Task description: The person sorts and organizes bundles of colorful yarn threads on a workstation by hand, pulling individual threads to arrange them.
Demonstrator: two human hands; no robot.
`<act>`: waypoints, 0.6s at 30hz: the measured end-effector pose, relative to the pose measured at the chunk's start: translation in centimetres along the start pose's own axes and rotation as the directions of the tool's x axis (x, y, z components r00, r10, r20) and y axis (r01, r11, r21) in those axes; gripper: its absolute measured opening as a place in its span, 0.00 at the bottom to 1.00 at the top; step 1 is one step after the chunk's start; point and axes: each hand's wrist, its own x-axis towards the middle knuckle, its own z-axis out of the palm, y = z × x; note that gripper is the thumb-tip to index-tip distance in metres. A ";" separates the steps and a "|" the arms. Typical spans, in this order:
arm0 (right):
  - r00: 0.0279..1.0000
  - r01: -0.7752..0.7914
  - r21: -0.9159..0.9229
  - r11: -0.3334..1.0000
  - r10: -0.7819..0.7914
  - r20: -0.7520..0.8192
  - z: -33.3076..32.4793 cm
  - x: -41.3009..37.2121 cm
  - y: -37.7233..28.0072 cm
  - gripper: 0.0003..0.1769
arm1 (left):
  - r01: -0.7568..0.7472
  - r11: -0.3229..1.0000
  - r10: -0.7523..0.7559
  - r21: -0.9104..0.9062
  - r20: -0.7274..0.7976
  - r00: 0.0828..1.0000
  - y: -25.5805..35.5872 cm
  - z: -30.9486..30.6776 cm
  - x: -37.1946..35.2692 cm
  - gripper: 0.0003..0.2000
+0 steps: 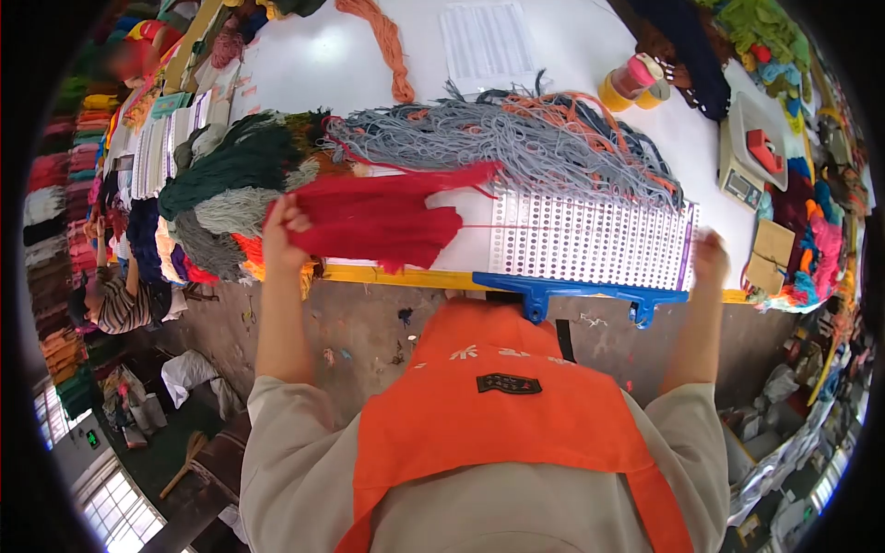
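Observation:
My left hand [284,232] grips a thick hank of red yarn [383,219] at the table's front edge. A single red strand [572,229] runs from the hank to the right across a white perforated board [590,241]. My right hand [710,258] pinches the far end of that strand at the board's right edge. The board sits in a blue clamp frame [576,290] fixed to the yellow table edge. A mass of grey and orange yarn strands [516,138] lies just behind the board.
Bundles of green, grey and orange yarn [230,175] pile at the left of the white table [313,64]. Tape rolls [636,83], a printed sheet [487,41] and a scale [751,152] lie further back. Another person [115,300] sits at the left.

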 end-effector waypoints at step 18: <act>0.626 0.775 -0.629 -0.057 0.207 0.752 21.6 -13.9 31.3 0.08 | 0.250 0.582 -0.237 0.774 -0.132 0.962 -31.7 11.7 6.9 0.13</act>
